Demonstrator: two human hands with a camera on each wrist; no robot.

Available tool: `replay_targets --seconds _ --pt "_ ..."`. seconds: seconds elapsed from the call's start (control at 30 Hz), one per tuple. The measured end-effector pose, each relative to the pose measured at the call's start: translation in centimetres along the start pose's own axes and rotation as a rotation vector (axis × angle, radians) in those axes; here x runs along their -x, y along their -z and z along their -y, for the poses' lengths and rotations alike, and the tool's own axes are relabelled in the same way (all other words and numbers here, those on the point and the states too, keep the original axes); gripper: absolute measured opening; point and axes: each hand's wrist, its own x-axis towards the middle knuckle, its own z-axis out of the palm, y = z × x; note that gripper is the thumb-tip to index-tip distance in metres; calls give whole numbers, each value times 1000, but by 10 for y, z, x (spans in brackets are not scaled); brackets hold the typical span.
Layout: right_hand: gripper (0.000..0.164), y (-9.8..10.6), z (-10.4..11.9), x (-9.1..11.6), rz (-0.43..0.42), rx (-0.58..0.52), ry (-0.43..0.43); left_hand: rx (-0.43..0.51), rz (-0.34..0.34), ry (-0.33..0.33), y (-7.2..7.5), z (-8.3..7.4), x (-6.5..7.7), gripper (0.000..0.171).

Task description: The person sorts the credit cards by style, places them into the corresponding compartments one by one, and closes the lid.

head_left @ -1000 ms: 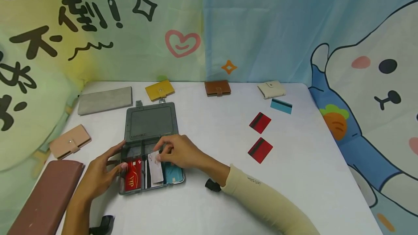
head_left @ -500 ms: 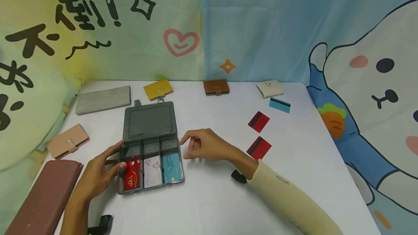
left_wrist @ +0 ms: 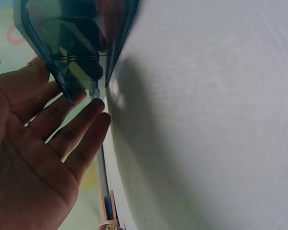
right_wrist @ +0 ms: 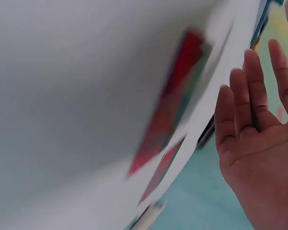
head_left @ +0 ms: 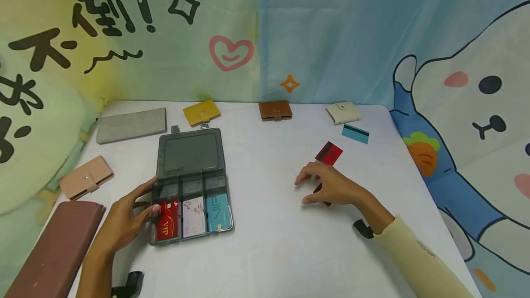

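Note:
My left hand (head_left: 124,220) rests at the left edge of a grey see-through storage case (head_left: 190,150), its thumb over the rim and its other fingers along the outside. The case's lid is flipped back. Inside, a red VIP card (head_left: 167,220), a white patterned card (head_left: 193,217) and a light-blue card (head_left: 218,213) lie in separate compartments. My right hand (head_left: 335,185) hovers over the nearer red card (head_left: 318,188), hiding most of it, and holds nothing. Just beyond lies another red card (head_left: 330,152); both show a dark stripe.
A blue card (head_left: 355,134) lies near a cream wallet (head_left: 343,112). Along the back are a brown wallet (head_left: 275,110), a yellow wallet (head_left: 201,112) and a grey pouch (head_left: 131,125). At left sit a beige wallet (head_left: 86,177) and a long maroon case (head_left: 58,247).
My right hand has let go of the white patterned card in the middle compartment and moved right to the red cards. My left hand has stayed at the storage case.

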Motion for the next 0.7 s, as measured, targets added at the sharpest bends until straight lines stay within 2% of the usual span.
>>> replay_targets --seconds 0.2,0.27,0.43,0.57,0.7 --pt "51 16 -24 25 -41 116 -81 3 13 15 1 -1 0 75" --pt "51 17 -29 28 -46 156 -109 1 15 20 1 -1 0 75" --pt "44 14 -32 25 -56 199 -108 -4 14 21 1 0 0 75" --pt "31 8 -21 15 -14 118 -105 -1 10 12 1 1 0 74" --pt "19 -3 -3 2 79 -12 -70 -4 10 9 0 0 0 75"
